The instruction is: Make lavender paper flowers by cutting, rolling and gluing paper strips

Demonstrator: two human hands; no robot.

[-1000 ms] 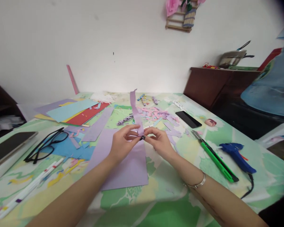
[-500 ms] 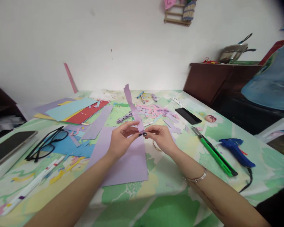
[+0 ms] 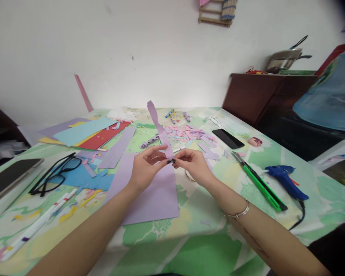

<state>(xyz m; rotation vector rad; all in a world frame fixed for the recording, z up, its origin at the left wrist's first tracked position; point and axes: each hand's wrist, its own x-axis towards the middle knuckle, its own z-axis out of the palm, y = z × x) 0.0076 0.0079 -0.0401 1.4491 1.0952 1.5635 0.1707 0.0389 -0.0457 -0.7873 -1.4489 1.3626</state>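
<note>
A narrow purple paper strip rises upright and slightly bent from between my hands. My left hand pinches its lower end between thumb and fingers. Tip to tip with it, my right hand grips the same lower end, which is hidden by the fingertips. Below them a large purple paper sheet lies flat on the table. A gold ring-shaped thing shows just under my right hand. Beyond the hands lie a heap of pink and purple paper scraps and a rolled purple paper piece.
To the right are a green utility knife, a blue glue gun and a black phone. On the left lie black glasses, another phone, white markers and stacked coloured paper. A wall stands behind the table.
Both hands keep their pinch on the purple paper strip at nearly the same spot. The strip's top leans slightly further left. The whole view has shifted a little.
</note>
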